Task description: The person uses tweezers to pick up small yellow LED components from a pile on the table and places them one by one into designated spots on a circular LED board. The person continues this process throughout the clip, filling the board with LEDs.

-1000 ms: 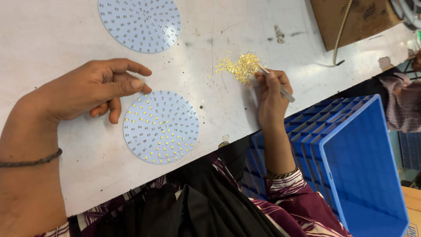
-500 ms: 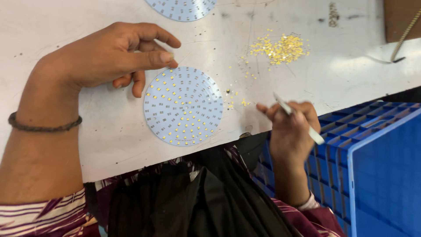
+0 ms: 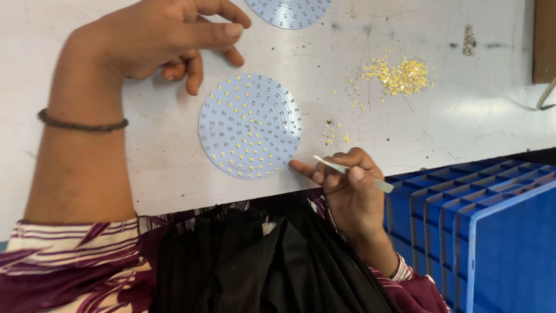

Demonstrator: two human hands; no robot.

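A round pale-blue circuit disc (image 3: 250, 125) lies flat on the white table (image 3: 463, 116), dotted with small yellow chips. My right hand (image 3: 347, 185) grips metal tweezers (image 3: 353, 173) at the table's near edge; its forefinger touches the disc's lower right rim. My left hand (image 3: 168, 35) hovers just above and left of the disc, fingers loosely curled, holding nothing. A thin dark band circles my left wrist. A heap of loose yellow chips (image 3: 399, 75) sits to the right of the disc.
A second round disc (image 3: 289, 10) lies at the top edge, partly cut off. A blue plastic crate (image 3: 480, 232) stands below the table on the right. A brown board (image 3: 544, 40) and a cable sit at far right.
My right hand has come back from the chip heap to the disc's lower right rim with the tweezers. The view has shifted, so the disc now sits more central. My left hand stays near the disc.
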